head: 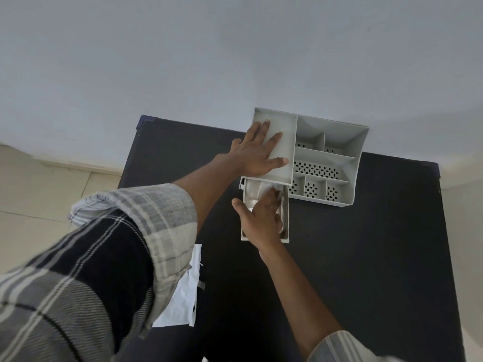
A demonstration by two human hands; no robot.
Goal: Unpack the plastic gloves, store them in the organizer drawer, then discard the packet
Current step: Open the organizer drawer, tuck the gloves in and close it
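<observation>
Plain domestic room: bare white wall (pixel 183 61), tiled floor (pixel 39 194), dark table (pixel 366 257).

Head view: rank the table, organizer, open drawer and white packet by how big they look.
1. Black table.
2. Grey organizer.
3. White packet, partly hidden by the sleeve and nearer the camera, and the open drawer look alike, so unranked.

My bench (pixel 366 257) is a dark, matte black surface that fills the view from about 3 o'clock round to 6 o'clock, its far edge against a plain pale wall (pixel 183 53) at 12 o'clock. The wall is evenly, softly lit. At 9 o'clock lies a cream tiled floor (pixel 31 199), with a low skirting (pixel 78 165) where it meets the wall.
</observation>
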